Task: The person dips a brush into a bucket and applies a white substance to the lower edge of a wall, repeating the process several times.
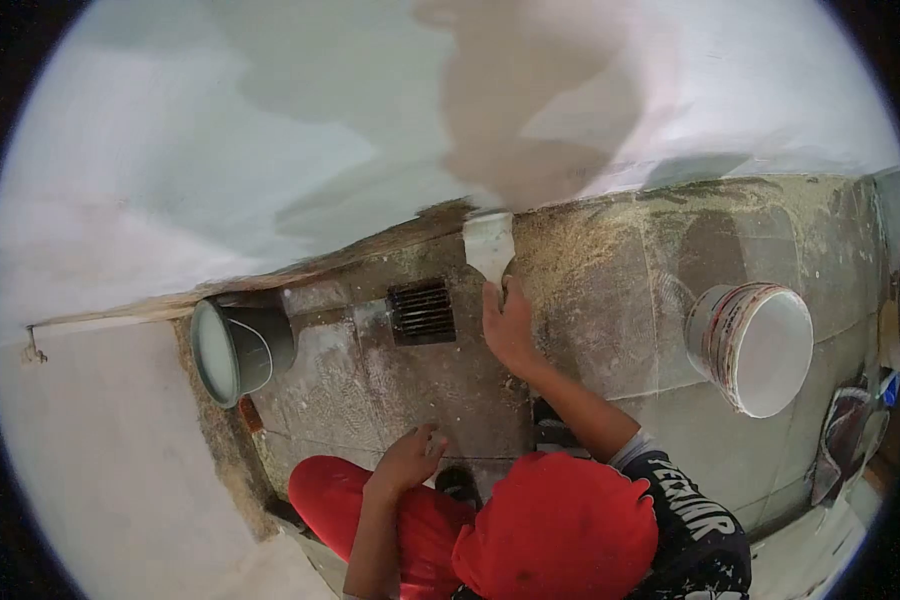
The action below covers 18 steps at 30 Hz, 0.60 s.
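Observation:
My right hand [510, 325] is closed around the handle of a wide putty knife [489, 245]. The knife's pale, flared blade points away from me, and its front edge meets the foot of the white wall [370, 130] where it joins the floor. Most of the handle is hidden in my fingers. Over my red-clad left knee [335, 495] rests my left hand [412, 458], with nothing in it and its fingers loosely apart. Just left of the knife, a dark floor drain grate [421, 311] is set into the tiles.
A dark bucket [270, 345] with a wire handle and pale contents stands at the left corner. To the right is a white plastic bucket [773, 350] with a smeared rim. Crumbly debris [590, 245] lies along the wall's foot. A cloth [842, 440] lies at far right.

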Tool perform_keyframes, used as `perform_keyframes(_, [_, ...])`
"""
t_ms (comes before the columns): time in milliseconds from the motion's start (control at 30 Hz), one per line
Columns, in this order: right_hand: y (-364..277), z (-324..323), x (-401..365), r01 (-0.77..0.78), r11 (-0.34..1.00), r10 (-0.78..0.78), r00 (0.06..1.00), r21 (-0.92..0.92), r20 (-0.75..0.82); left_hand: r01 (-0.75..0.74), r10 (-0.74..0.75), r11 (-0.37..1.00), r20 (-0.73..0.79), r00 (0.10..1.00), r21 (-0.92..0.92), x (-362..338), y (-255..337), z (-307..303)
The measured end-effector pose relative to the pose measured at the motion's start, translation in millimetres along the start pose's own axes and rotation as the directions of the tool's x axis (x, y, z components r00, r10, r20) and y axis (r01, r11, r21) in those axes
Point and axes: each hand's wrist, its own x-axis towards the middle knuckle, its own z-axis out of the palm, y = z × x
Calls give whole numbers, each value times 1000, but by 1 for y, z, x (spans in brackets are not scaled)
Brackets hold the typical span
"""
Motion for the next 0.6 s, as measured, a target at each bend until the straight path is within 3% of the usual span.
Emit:
perform_keyframes(100, [15,8,13,-27,995,24,999,-99,-33,7,-7,999,0,1000,46,2,0,1])
perform_keyframes(167, [18,12,21,221,972,-231,956,-73,-181,-19,19,999,0,1000,50,2,0,2])
perform_keyframes(400, [13,7,5,175,984,-170,980,42,-105,28,-30,999,37,999,44,4,-1,3])
perform_keyframes(600, [16,11,20,131,984,-147,981,-124,-131,-3,2,998,21,1000,57,3,-1,4])
